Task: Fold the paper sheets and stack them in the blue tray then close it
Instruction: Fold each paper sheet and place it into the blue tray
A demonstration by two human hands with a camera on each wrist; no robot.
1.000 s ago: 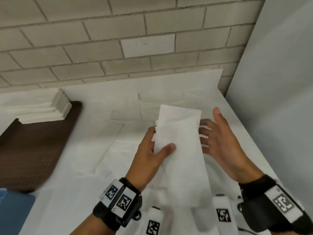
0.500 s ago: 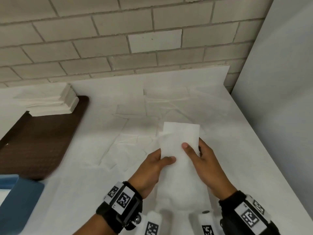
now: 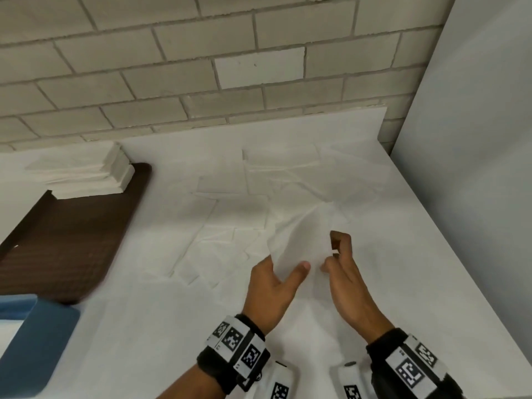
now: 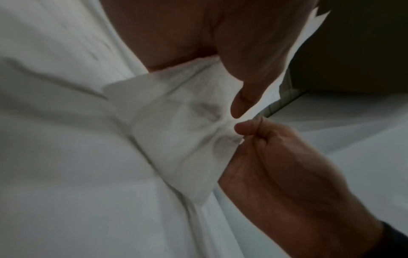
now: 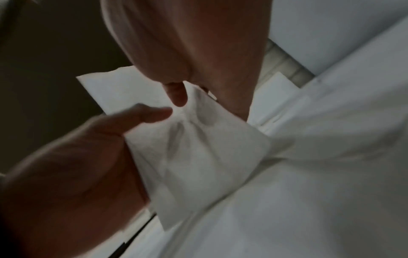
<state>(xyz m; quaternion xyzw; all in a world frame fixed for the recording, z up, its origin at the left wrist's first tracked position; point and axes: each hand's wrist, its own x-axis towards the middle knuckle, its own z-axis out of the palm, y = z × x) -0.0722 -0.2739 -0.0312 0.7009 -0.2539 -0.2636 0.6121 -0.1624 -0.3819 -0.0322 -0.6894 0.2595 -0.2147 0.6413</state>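
Paper sheet held up off the worktop between both hands, in front of the person and right of centre. Left hand grips its near left edge, thumb on top and fingers behind; right hand pinches the right edge between thumb and curled fingers. Both wrist views show the same pinch, the sheet bunched and creased where the fingertips meet. Its long axis runs away from the person, tilted slightly right, the far end rising toward the brick wall; the sheet looks half-folded, though blur makes the layers hard to separate. Key relation: the sheet lies directly between the hands, both equally near, so the next crease probably needs the two hands working against each other across the short width. Blue tray sits at the near left corner, well apart from the sheet and on the left hand's side; only part of it shows, lid position unclear. Counts: one sheet in hand; several loose sheets spread overlapping on the worktop, too pale to count exactly; one stack of folded white paper on the far end of one brown tray; one blue tray.
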